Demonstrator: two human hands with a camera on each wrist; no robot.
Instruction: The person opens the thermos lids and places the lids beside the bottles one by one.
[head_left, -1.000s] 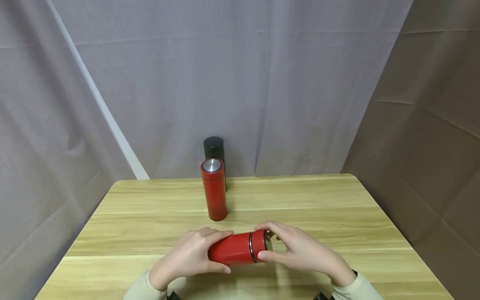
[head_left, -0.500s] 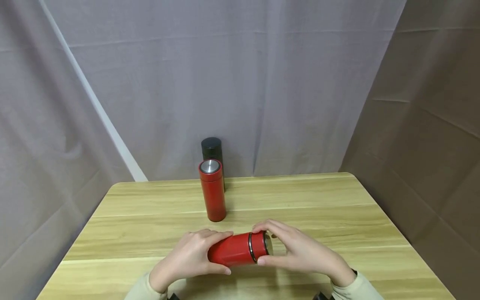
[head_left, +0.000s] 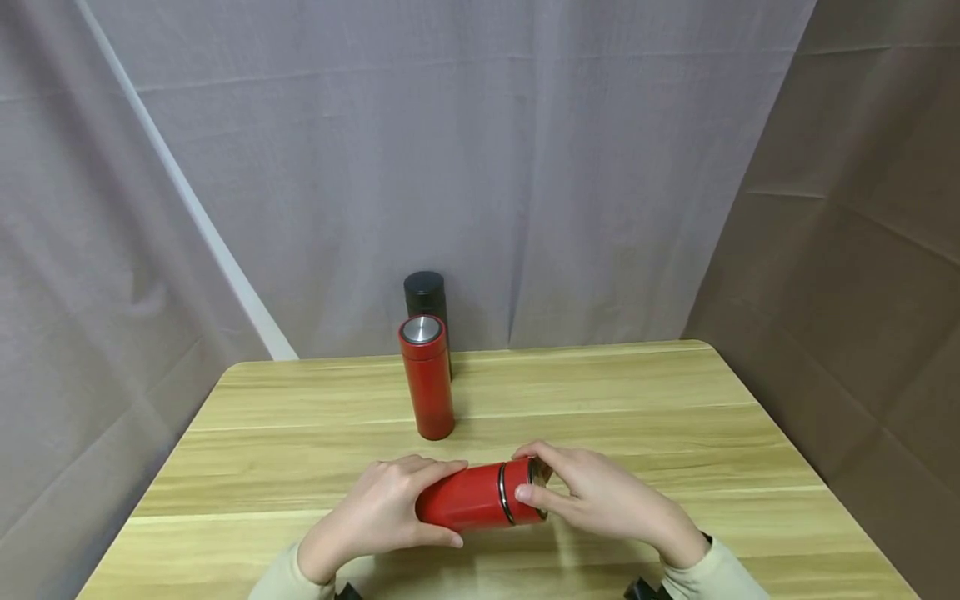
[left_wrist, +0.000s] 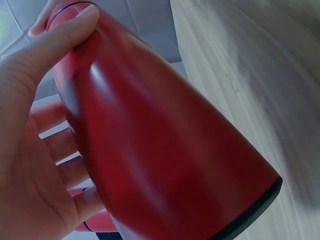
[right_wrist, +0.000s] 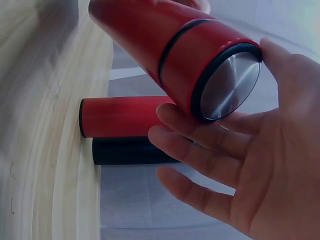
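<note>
A red thermos [head_left: 467, 500] lies tilted on its side above the table, its lid [head_left: 522, 479] pointing right. My left hand [head_left: 386, 510] grips the body near the base, thumb on the near side and fingers round the far side. At the other end, my right hand [head_left: 603, 500] pinches the lid between thumb and fingers. In the right wrist view the lid's brushed silver top [right_wrist: 231, 86] faces the palm, with the thumb at its rim and the lower fingers spread. A dark shiny ring [head_left: 505, 495] runs between lid and body. The black base edge [left_wrist: 252, 212] shows in the left wrist view.
A second red thermos [head_left: 430, 387] with a silver-topped lid stands upright behind the hands. Just behind it is a black thermos [head_left: 425, 290], partly hidden. They stand on a wood-grain table [head_left: 600, 392] with grey cloth [head_left: 480, 183] hanging beyond its back edge.
My right hand's fingers have shifted round the lid: the thumb slid to its lower edge, then back up over its side. The left hand keeps its hold on the body.
</note>
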